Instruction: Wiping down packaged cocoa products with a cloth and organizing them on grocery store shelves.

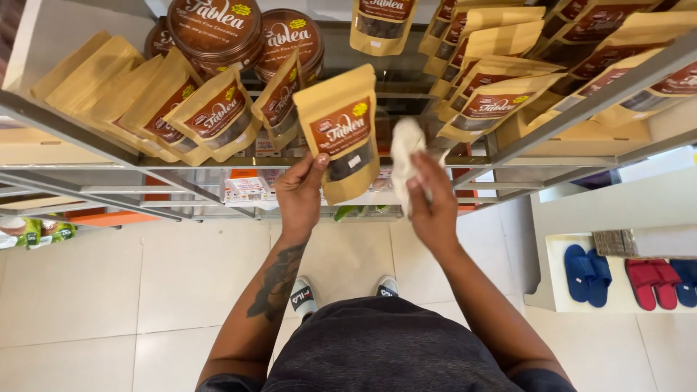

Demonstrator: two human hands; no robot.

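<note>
My left hand (299, 192) grips the lower left corner of a tan stand-up pouch (340, 131) with a brown label and a dark window, held up in front of the glass shelf (239, 156). My right hand (433, 203) is closed around a crumpled white cloth (405, 149), which sits just right of the pouch, close to its side. Rows of matching tan pouches (210, 116) lean on the shelf to the left, and more of these tan pouches (501, 87) lean to the right. Behind the left row stand two round brown-lidded tubs (218, 29).
The metal-framed glass shelving (581, 109) spans the view, with lower shelves carrying small boxes (247, 190) and green packets (36, 232). A white low stand (617, 218) at right holds blue slippers (588, 274) and red slippers (652, 282). Pale floor tiles (145, 290) lie below.
</note>
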